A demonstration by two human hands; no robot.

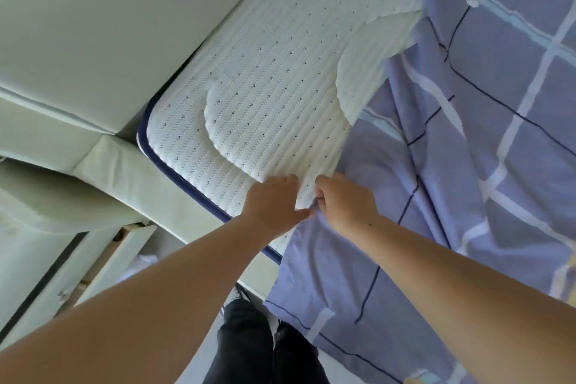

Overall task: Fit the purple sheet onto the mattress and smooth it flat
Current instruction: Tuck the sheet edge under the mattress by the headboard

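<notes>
The purple checked sheet (467,150) lies rumpled over the right part of the white quilted mattress (265,78), which has a dark blue piped edge. The mattress's left corner is bare. Part of the sheet hangs down over the near side of the bed. My right hand (346,201) is closed on the sheet's edge at the mattress's near side. My left hand (274,201) lies right beside it on the mattress, fingers forward and thumb touching the sheet's edge; whether it grips the cloth is unclear.
A pale green padded headboard (78,40) and bed frame (124,162) border the mattress on the left. My legs in dark trousers (265,346) stand close against the bed's near side. A white cabinet edge (103,262) sits at the lower left.
</notes>
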